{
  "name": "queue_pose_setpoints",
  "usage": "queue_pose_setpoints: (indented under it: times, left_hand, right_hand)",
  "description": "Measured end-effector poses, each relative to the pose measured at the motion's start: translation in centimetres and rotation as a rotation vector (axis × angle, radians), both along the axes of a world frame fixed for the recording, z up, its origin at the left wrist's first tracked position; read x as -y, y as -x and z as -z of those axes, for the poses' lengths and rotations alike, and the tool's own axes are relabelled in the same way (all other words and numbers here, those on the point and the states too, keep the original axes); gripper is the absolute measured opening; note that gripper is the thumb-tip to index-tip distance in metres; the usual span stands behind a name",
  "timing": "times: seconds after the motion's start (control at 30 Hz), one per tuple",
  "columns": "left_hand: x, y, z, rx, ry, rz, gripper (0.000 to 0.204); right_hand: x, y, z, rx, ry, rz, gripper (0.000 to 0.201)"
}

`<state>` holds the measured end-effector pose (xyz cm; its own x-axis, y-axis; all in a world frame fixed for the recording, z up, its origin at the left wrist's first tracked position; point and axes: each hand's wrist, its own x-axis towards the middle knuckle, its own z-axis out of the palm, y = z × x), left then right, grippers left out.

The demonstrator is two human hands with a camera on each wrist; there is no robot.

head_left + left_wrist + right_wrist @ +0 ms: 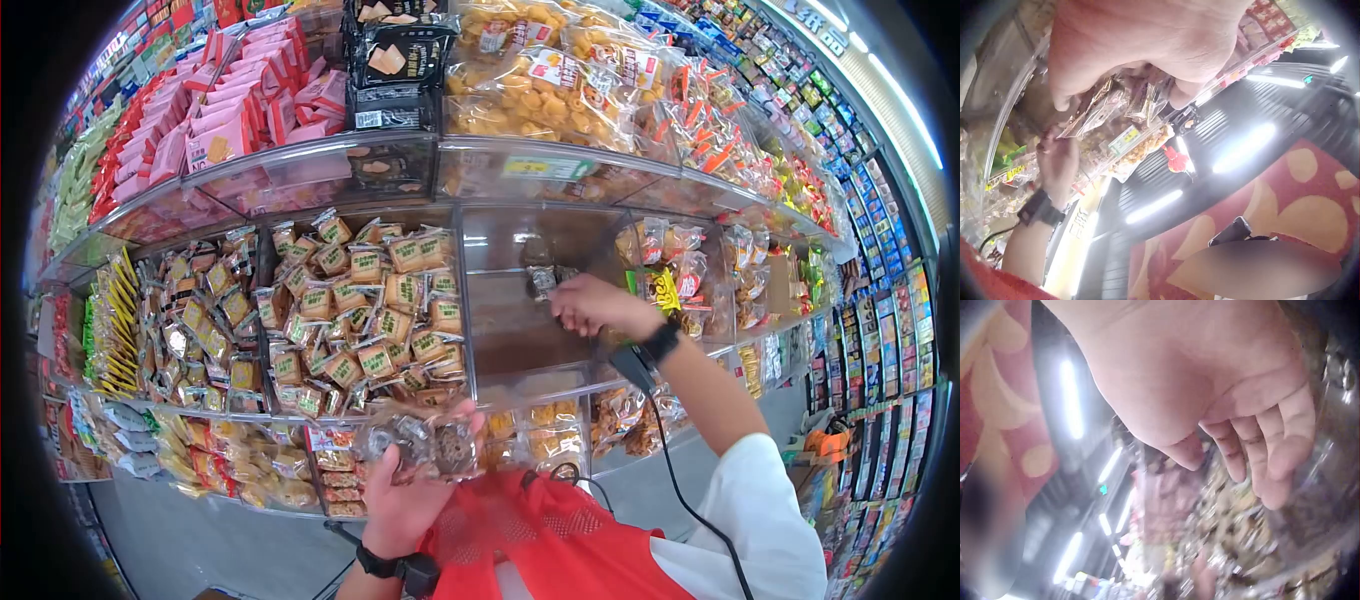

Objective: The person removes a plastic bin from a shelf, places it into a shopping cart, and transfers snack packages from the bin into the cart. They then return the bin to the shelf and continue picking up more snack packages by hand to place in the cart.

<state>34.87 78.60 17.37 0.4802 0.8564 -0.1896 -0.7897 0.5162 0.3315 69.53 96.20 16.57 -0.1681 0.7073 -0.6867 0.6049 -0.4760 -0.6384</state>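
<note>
In the head view the left hand holds several clear-wrapped dark snack packs in front of the lower shelf. Its fingers curl round the crinkled wrappers in the left wrist view. The right hand is inside a brown bin, beside a few small packs near the bin's back. In the right wrist view the right hand has loosely bent fingers, thumb apart, with nothing between them.
Left of the bin are compartments of wrapped square biscuits and mixed packs. Above lie pink packs, black bags and yellow snack bags. A clear shelf edge runs along the bin's front.
</note>
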Motion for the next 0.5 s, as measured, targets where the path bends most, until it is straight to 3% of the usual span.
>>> queue_pose_setpoints:
  times: [0.03, 0.1, 0.17, 0.27, 0.37, 0.4, 0.43, 0.47, 0.5]
  left_hand:
    - [-0.4, -0.8, -0.3, -0.002, -0.013, 0.01, 0.08]
    - [-1.1, -2.5, -0.9, -0.008, -0.05, 0.04, 0.077]
    - [-1.0, -3.8, -0.6, 0.036, -0.011, 0.045, 0.071]
    - [0.2, -5.6, -0.4, -0.039, 0.053, 0.116, 0.067]
    - [0.7, -6.3, -2.6, 0.068, -0.01, 0.141, 0.057]
    - [0.9, -6.1, -2.4, 0.005, -0.041, 0.101, 0.058]
    - [0.9, -5.6, -1.9, -0.053, -0.071, 0.06, 0.059]
    - [0.9, -5.0, -1.4, -0.11, -0.099, 0.016, 0.06]
    - [1.1, -4.2, -0.8, -0.139, -0.125, 0.005, 0.062]
  right_hand:
    - [2.6, 2.8, -4.0, -0.153, -0.036, -0.009, 0.03]
    - [7.5, 6.2, -7.5, -0.449, -0.024, -0.051, 0.033]
    - [12.4, 9.2, -7.0, -0.172, -0.554, -0.267, 0.035]
    - [15.6, 10.7, -7.1, -0.185, -0.513, 0.002, 0.044]
    - [16.4, 9.0, -4.7, -0.445, -0.606, 0.127, 0.051]
    - [16.4, 7.8, -4.4, -0.366, -0.594, 0.144, 0.051]
    - [15.4, 6.1, -4.9, -0.095, -0.666, 0.043, 0.044]
    - [14.4, 5.1, -5.6, 0.071, -0.673, 0.088, 0.036]
    - [13.2, 3.0, -3.6, 0.023, -0.767, 0.159, 0.033]
